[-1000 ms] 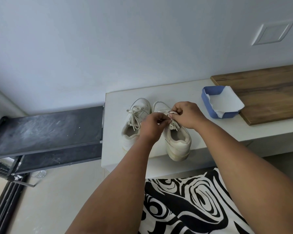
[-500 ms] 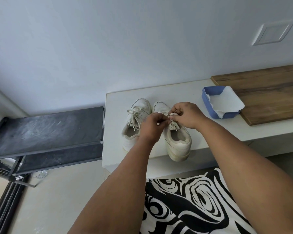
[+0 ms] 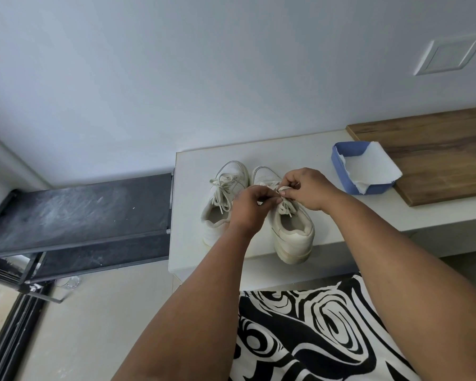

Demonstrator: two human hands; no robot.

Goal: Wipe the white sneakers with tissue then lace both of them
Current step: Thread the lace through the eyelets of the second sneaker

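Observation:
Two white sneakers stand side by side on a white counter [image 3: 193, 171], toes toward the wall. The left sneaker [image 3: 222, 196] has its lace tied in a loose bow. Over the tongue of the right sneaker [image 3: 293, 233], my left hand [image 3: 249, 207] and my right hand [image 3: 309, 188] each pinch a part of that shoe's lace [image 3: 283, 189]. A loop of lace shows between the fingertips. The right sneaker's heel juts slightly past the counter's front edge.
A blue tissue box [image 3: 344, 166] with a white tissue [image 3: 374, 166] sticking out sits at the right, against a wooden board [image 3: 437, 149]. A dark shelf rack [image 3: 74, 215] stands lower at the left. Black-and-white patterned cloth [image 3: 308, 334] lies below the counter.
Both hands stay on the right sneaker's lace; the fingers have shifted slightly and a loop of lace now shows between them.

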